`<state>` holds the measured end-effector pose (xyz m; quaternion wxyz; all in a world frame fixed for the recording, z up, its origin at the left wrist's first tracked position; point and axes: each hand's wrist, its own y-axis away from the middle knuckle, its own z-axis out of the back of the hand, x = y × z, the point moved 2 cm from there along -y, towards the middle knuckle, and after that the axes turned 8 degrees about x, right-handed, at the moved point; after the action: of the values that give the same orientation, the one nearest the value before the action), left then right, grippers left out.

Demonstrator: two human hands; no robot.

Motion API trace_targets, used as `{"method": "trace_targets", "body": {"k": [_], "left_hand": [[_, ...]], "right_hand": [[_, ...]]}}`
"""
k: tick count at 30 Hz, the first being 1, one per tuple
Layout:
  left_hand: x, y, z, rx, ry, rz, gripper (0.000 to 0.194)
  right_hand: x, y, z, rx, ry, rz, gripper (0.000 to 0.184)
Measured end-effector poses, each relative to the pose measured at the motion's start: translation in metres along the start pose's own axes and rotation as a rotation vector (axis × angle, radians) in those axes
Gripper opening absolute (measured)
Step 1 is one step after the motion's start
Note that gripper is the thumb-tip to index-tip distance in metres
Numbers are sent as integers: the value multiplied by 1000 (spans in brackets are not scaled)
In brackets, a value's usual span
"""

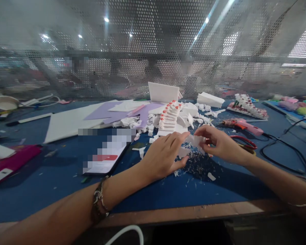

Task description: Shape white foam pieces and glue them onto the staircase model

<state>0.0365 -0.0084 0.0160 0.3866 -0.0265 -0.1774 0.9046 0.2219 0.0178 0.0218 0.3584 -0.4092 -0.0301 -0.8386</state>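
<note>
The blue tabletop (148,195) has a brown front edge (193,210). On its left lie a magenta item (17,157) and a phone (109,163); farther back, a large white sheet (63,124), partly under purple sheets (102,112). White scraps (211,176) litter the middle. Rightward rest a pink glue gun (250,127), its black cable (272,157) and red handles (246,139).

Small ceiling lights (106,19) glare from ten to one o'clock, streaking sharply at one. The mesh screen (155,68) looks hazy and soft. The right hand (218,143) shadows the table (142,200) towards four. Wide-angle stretch bends the edges; blocky pixels cover part of the phone (102,166) at eight.
</note>
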Motion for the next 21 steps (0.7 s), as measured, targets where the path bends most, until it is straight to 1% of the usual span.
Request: {"method": "trace_targets", "body": {"k": [2, 4, 6, 10, 14, 18, 21], "left_hand": [[-1, 0, -1, 1, 9, -16, 57], [-3, -1, -3, 66, 24, -18, 59], [-5, -2, -4, 131, 28, 3, 59], [-5, -3, -4, 201, -24, 66, 54], [-1, -3, -6, 218, -91, 92, 47], [2, -3, -8, 244, -98, 122, 49], [3, -5, -8, 286, -136, 155, 41]], "right_hand": [[0, 1, -3, 35, 55, 11, 25], [-1, 1, -6, 85, 74, 9, 25], [-4, 1, -7, 126, 57, -1, 26], [-7, 0, -10, 161, -20, 14, 29], [-4, -1, -7, 107, 58, 74, 27], [-2, -1, 0, 27, 148, 61, 24], [-3, -2, 3, 14, 175, 65, 20]]}}
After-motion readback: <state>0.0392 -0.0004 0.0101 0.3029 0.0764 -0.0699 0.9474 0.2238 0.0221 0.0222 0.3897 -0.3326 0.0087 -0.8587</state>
